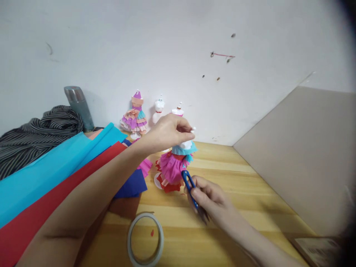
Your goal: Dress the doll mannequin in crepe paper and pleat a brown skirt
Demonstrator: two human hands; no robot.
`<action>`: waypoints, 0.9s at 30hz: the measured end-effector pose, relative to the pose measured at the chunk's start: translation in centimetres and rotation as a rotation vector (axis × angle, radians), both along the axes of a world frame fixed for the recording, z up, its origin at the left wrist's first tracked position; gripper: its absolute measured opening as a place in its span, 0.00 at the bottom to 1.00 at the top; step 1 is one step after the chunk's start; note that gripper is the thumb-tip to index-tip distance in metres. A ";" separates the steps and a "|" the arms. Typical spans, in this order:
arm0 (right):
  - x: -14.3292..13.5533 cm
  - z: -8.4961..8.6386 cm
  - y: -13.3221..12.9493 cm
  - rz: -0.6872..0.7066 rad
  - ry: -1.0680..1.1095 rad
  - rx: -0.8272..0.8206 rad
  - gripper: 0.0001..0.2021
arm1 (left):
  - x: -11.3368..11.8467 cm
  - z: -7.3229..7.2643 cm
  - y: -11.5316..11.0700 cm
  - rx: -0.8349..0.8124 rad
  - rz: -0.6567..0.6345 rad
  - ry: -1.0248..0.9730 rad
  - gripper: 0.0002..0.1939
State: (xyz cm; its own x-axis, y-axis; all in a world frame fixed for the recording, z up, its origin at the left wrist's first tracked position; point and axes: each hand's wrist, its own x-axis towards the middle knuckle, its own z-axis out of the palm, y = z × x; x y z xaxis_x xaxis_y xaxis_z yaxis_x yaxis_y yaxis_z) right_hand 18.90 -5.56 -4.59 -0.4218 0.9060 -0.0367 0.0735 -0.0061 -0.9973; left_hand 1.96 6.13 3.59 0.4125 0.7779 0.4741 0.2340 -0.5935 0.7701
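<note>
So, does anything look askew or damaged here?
Yes: the pink-skirted mannequin leans in the left hand, not upright; a stray red scrap lies inside the tape roll; and dark marks blemish the wall.

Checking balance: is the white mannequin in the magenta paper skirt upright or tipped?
Tipped. The mannequin leans: its white knob top, at the left hand, sits right of its round white base.

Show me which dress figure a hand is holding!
The front figure, with the bright pink skirt and light-blue trim: the left hand holds its top; the other three stand behind.
</note>
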 end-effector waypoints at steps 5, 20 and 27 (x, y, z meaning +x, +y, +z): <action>1.0 1.6 -0.4 -0.174 -0.033 0.218 0.16 | -0.2 0.0 -0.1 0.005 0.009 -0.009 0.02; 2.5 4.6 3.0 -0.277 0.159 0.412 0.08 | 0.0 -0.7 0.2 0.044 -0.070 -0.045 0.03; 2.7 4.7 2.8 -0.358 0.162 0.396 0.05 | -0.1 -0.8 0.4 0.061 -0.144 -0.058 0.13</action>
